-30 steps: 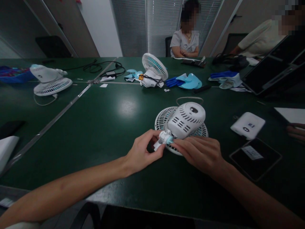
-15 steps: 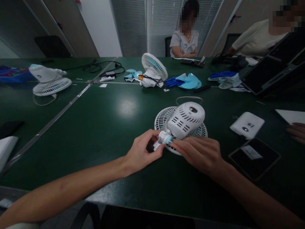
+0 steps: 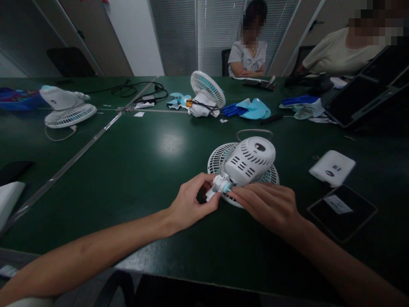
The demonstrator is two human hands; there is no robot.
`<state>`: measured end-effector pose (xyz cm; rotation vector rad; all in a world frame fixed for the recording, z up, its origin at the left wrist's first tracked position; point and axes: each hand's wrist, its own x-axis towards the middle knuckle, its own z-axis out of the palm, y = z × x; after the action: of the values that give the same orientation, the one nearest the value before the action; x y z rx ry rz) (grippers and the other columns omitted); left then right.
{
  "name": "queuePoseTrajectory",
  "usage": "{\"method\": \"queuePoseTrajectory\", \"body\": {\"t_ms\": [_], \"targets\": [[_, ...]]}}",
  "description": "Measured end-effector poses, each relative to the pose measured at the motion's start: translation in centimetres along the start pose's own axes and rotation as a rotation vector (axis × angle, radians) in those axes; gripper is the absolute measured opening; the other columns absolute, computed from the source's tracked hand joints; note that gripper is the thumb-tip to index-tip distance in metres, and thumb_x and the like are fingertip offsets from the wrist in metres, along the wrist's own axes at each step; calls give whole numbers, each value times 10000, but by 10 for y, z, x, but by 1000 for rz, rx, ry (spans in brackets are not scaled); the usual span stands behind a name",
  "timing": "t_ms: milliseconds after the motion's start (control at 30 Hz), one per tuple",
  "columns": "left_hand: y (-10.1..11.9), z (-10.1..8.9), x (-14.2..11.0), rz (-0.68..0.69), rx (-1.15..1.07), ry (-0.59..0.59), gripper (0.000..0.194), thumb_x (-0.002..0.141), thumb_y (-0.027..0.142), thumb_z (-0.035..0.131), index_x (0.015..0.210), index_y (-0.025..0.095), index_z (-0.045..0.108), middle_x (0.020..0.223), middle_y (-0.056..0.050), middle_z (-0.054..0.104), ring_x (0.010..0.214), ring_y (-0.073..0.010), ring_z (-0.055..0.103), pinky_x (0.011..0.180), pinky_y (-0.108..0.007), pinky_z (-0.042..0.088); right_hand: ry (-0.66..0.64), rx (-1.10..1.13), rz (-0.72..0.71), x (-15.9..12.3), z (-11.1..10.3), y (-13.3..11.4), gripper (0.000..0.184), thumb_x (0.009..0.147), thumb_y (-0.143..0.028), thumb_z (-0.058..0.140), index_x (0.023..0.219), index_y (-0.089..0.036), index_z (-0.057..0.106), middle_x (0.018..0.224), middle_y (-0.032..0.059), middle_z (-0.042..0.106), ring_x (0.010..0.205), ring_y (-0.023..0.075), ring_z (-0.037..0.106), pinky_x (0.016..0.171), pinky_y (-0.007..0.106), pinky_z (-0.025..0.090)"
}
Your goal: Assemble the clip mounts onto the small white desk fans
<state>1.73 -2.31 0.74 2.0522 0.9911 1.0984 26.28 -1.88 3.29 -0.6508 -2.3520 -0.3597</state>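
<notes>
A white fan (image 3: 249,160) lies grille-down on the green table in front of me, its motor housing uppermost. At its near left end is a white clip (image 3: 220,183) with a light blue knob (image 3: 227,187) on its side. Thumb and fingers of my left hand (image 3: 194,198) are closed around the clip from the left. From the right, the fingertips of my right hand (image 3: 268,202) pinch the light blue knob. Part of the grille is hidden under my right hand.
Another fan (image 3: 204,96) stands at the back beside light blue fan blades (image 3: 255,109) and blue gloves. A third fan (image 3: 68,108) lies at left. To the right are a white device (image 3: 332,168), a dark flat pad (image 3: 341,217) and a black case (image 3: 367,85). Two people sit across the table.
Both my hands keep almost the same place on the clip and knob, and the fan stays put. The person at the far right has shifted to the left; their hand has left the right edge.
</notes>
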Motion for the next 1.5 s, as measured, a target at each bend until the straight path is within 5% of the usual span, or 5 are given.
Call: {"method": "queuePoseTrajectory", "body": {"t_ms": [267, 500, 733, 1233, 1500], "targets": [[-1, 1, 0, -16, -2, 3, 302, 944, 268, 661, 1222, 160, 617, 960, -43, 680, 793, -144, 636, 725, -269, 543, -95, 20, -81, -4, -2, 6, 375, 962, -108, 627, 1332, -174, 623, 1002, 23, 762, 791, 116, 709, 726, 250, 571], [-4, 2, -2, -34, -10, -7, 319, 948, 273, 653, 1247, 167, 611, 999, -54, 688, 810, -149, 645, 750, -282, 555, 18, 4, 11, 1, 0, -2, 140, 937, -123, 686, 1072, -162, 684, 920, 19, 768, 767, 126, 714, 709, 254, 569], [-2, 1, -1, -14, 5, -1, 325, 939, 271, 667, 1241, 163, 609, 978, -49, 685, 804, -148, 645, 729, -275, 550, -108, 21, -116, 2, -9, 5, 344, 990, -99, 585, 1328, -151, 613, 967, 34, 754, 760, 118, 694, 684, 257, 566], [-3, 1, -2, -16, -10, -6, 316, 939, 261, 671, 1235, 168, 611, 979, -41, 674, 807, -145, 638, 732, -274, 542, -103, 5, -163, 2, -11, 8, 346, 963, -73, 630, 1305, -122, 629, 976, 52, 737, 753, 127, 672, 641, 270, 533], [-4, 2, -2, -21, -11, -11, 352, 933, 233, 671, 1271, 201, 579, 1014, -38, 658, 822, -151, 632, 749, -291, 548, 10, 15, -45, 3, -3, 2, 186, 892, -100, 750, 1063, -137, 690, 941, 34, 747, 790, 128, 699, 681, 271, 538]]}}
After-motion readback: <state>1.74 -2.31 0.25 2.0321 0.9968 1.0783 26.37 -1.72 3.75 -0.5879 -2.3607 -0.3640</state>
